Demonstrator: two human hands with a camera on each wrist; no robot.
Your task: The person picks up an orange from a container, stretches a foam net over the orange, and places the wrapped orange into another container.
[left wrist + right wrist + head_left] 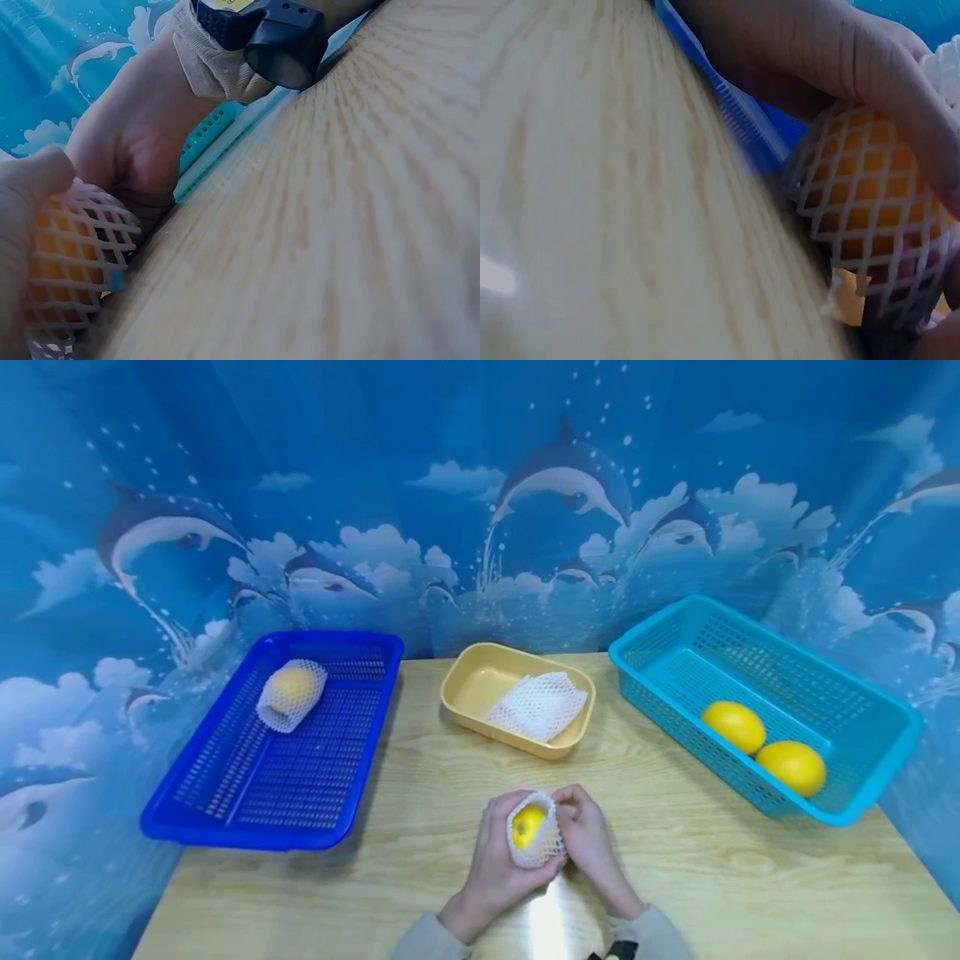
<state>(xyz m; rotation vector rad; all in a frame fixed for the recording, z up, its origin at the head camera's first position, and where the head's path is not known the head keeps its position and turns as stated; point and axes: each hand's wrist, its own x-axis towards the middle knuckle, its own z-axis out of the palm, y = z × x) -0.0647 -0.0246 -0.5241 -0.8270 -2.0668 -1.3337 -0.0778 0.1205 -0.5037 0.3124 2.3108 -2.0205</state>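
Near the front of the table, my left hand (491, 860) holds a yellow fruit (527, 827) inside a white foam net sleeve (551, 842). The end of the fruit shows through the sleeve's open mouth. My right hand (588, 839) pinches the sleeve's right edge with thumb and curled fingers. In the left wrist view the net (82, 255) is stretched over the fruit, with the left thumb along it. The right wrist view shows the net's diamond mesh (870, 187) around the fruit, and the left hand (817, 52) over it. Some fingertips are hidden behind the sleeve.
A blue basket (300, 802) on the left holds one netted yellow fruit (292, 693). At the back middle, a small yellow tray (468, 681) contains white foam netting (540, 703). A turquoise basket (862, 727) on the right holds two bare yellow fruits (791, 768). A dolphin-print curtain hangs behind.
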